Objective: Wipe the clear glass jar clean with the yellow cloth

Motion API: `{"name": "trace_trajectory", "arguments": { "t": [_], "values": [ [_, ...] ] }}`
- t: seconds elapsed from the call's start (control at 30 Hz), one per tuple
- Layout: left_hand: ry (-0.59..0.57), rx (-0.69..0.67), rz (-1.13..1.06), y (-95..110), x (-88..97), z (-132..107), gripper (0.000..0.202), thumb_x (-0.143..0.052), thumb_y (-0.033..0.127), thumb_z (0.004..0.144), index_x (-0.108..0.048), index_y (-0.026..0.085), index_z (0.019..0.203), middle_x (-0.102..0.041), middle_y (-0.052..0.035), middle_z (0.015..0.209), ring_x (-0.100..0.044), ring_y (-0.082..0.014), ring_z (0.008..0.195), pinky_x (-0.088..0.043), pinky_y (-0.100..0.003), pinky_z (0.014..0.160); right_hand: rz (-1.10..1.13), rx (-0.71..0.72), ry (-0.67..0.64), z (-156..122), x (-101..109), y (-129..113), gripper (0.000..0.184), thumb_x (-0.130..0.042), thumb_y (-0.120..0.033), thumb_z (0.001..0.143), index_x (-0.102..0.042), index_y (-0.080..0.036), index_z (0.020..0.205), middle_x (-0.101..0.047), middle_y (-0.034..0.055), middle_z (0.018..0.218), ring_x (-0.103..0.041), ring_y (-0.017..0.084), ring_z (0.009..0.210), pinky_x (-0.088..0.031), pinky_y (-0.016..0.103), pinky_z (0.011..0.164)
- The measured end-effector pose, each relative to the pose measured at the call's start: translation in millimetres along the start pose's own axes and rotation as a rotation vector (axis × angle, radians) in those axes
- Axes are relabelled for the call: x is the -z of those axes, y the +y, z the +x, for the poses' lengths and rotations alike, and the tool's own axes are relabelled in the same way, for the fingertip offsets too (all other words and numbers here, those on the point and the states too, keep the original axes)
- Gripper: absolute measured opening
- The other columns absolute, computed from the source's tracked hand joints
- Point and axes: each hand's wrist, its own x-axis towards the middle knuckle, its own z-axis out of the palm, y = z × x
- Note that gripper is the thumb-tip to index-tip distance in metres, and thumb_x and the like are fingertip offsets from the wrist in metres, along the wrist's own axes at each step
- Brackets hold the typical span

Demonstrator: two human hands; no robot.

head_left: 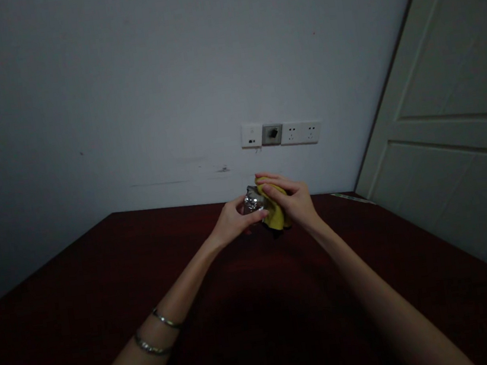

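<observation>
My left hand [233,223] is closed around a small clear glass object [252,201], held above the far part of a dark red table [83,299]. My right hand [293,200] grips a yellow cloth [274,214] and presses it against the right side of the glass. Both hands meet in the middle of the view, arms stretched forward. Two thin bracelets [158,334] circle my left forearm. Most of the glass is hidden by fingers and cloth.
A white wall stands behind the table with a row of sockets and a switch [281,134]. A pale panelled door [455,119] is at the right. The table's far edge meets the wall just behind my hands.
</observation>
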Motion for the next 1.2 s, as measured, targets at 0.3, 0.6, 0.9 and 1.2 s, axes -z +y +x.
{"name": "trace_trajectory", "arguments": {
  "t": [0.3, 0.6, 0.9, 1.2],
  "values": [
    [-0.013, 0.077, -0.151, -1, 1.7, 4, 0.056, -0.067, 0.06, 0.066, -0.058, 0.012, 0.094, -0.06, -0.0027, 0.073, -0.052, -0.008, 0.048, -0.047, -0.021, 0.04, -0.065, 0.078, -0.281, -2, 11, 2, 0.037, -0.052, -0.041, 0.085, -0.058, -0.033, 0.121, -0.049, 0.0012, 0.138, -0.039, 0.024, 0.132, -0.027, 0.048, 0.111],
    [-0.088, 0.247, -0.129, -5, 3.7, 5, 0.062, -0.054, 0.073, 0.068, -0.054, 0.013, 0.082, -0.052, 0.0029, 0.05, -0.051, -0.0093, 0.04, -0.049, -0.024, 0.042, -0.357, 0.168, -0.33, -11, 0, 5, 0.085, -0.076, -0.035, 0.066, -0.032, -0.032, 0.139, -0.035, 0.0092, 0.141, -0.032, 0.028, 0.135, -0.026, 0.051, 0.112],
    [-0.353, 0.209, -0.013, -7, 19.5, 1, 0.068, -0.06, 0.073, 0.062, -0.054, 0.013, 0.093, -0.058, -0.0021, 0.065, -0.056, -0.0118, 0.048, -0.05, -0.025, 0.046, -0.3, 0.076, -0.265, -11, 0, 13, 0.08, -0.077, -0.031, 0.063, -0.041, -0.027, 0.134, -0.045, 0.0098, 0.133, -0.044, 0.027, 0.125, -0.033, 0.048, 0.108],
    [-0.108, -0.077, -0.012, -11, 7.5, 5, 0.115, -0.083, 0.031, 0.054, -0.013, 0.017, 0.144, -0.04, -0.0234, 0.138, -0.048, -0.0321, 0.122, -0.044, -0.046, 0.096, -0.011, -0.305, -0.082, -6, -5, 21, 0.084, -0.082, -0.036, 0.054, -0.049, -0.018, 0.129, -0.058, 0.0129, 0.125, -0.058, 0.026, 0.112, -0.044, 0.043, 0.1]
  ]
}}
